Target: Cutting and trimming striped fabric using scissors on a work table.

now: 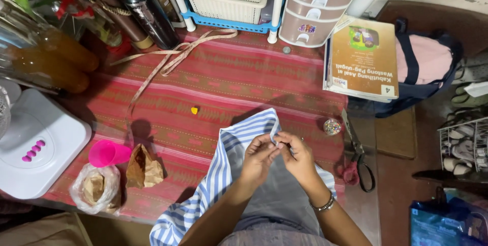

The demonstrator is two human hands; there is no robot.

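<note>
So the blue-and-white striped cloth [223, 175] was draped off the near edge of the red woven mat [213, 83] and down toward the person's lap, with its top corner folded up right between both hands. Left hand [258, 157] was pinching the cloth edge with thumb and fingers closed on it, and the right hand [296, 157] was doing the same from the other side, fingertips nearly touching the left ones. Couldn't tell if anything tiny like a needle was in there, too small to see. A bracelet [324, 205] sat on the right wrist.

Everything else, relative to the cloth: just to its right lay a small round pin container [332, 126], and past that, scissors with reddish handles [356, 159]. Above and to the right sat a book with a green-and-brown cover [362, 55], next to a dark bag [427, 68]. Just above-left of the cloth was a little yellow bit [194, 110] on the mat. Further left stood a pink cup [108, 153] lying on its side, a crumpled brown paper bag [144, 167], and a clear plastic bag [95, 187]. A long tape strip [168, 63] snaked across the mat well above the cloth. Far left was a white appliance with purple buttons [38, 147].
</note>
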